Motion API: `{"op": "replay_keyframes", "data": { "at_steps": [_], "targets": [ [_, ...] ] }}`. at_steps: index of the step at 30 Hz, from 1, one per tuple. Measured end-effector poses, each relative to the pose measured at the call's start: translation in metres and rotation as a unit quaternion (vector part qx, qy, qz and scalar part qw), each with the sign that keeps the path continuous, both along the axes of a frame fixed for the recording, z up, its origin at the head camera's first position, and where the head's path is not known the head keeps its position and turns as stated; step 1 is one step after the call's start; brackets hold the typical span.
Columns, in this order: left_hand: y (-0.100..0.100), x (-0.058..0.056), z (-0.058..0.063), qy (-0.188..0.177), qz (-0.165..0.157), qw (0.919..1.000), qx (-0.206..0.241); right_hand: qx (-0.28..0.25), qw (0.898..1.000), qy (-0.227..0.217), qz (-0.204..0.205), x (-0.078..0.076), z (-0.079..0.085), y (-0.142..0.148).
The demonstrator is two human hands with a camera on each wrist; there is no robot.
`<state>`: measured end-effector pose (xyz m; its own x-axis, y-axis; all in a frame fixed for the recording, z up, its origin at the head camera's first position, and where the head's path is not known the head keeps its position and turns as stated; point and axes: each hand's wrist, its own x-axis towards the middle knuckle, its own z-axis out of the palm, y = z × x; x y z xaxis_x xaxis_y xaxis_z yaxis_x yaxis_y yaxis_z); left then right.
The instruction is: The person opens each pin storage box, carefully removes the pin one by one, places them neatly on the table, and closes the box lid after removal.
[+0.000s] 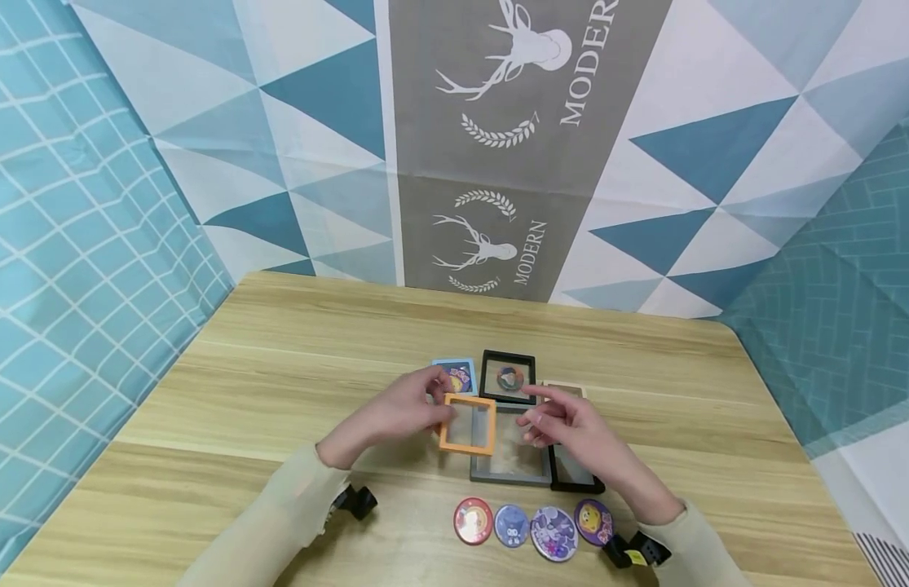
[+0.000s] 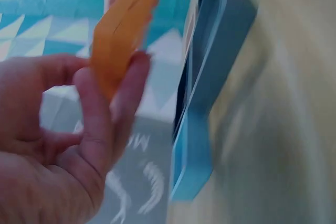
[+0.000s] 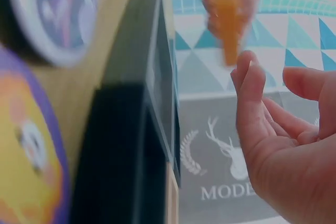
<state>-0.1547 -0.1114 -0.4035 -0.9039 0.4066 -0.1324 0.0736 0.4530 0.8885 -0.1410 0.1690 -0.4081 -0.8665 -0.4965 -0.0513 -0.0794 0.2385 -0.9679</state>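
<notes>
My left hand (image 1: 406, 405) pinches a small orange square frame (image 1: 466, 447) with a clear pane, at its left side, raised above the frames on the table. In the left wrist view the orange frame (image 2: 118, 40) appears edge-on between thumb and fingers. My right hand (image 1: 575, 425) is to the right of it with loosely bent fingers, holding nothing. Under the hands lie a large grey frame (image 1: 509, 479), a black frame (image 1: 575, 487) and a beige-edged frame (image 1: 564, 385), partly covered by the right hand.
Behind are a light blue frame (image 1: 434, 363) with a cartoon badge inside and a black frame (image 1: 486, 375) around a round badge. Nearer me lie a red badge (image 1: 473, 521), a blue badge (image 1: 511, 526), a purple-white badge (image 1: 554, 534) and a purple-yellow badge (image 1: 593, 522).
</notes>
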Motion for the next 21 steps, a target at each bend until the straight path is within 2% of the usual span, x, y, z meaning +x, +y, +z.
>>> {"op": "replay_keyframes", "data": {
  "at_steps": [4, 7, 12, 21],
  "targets": [
    [-0.013, -0.006, 0.002, -0.002, -0.005, 0.9977, -0.068, 0.022, 0.999, 0.02, -0.022, -0.002, 0.003, 0.007],
    [-0.018, -0.008, 0.001, -0.002, -0.015, 0.9947, -0.101, 0.032, 0.999, 0.029, -0.025, -0.003, 0.005, 0.009],
    [-0.019, -0.01, -0.005, -0.011, -0.028, 0.992, -0.123, 0.043, 0.998, 0.034, -0.027, -0.002, 0.006, 0.009],
    [-0.023, -0.012, -0.01, 0.003, -0.04, 0.9835, -0.176, 0.05, 0.998, 0.033, -0.017, -0.002, 0.005, 0.01]
  ]
}}
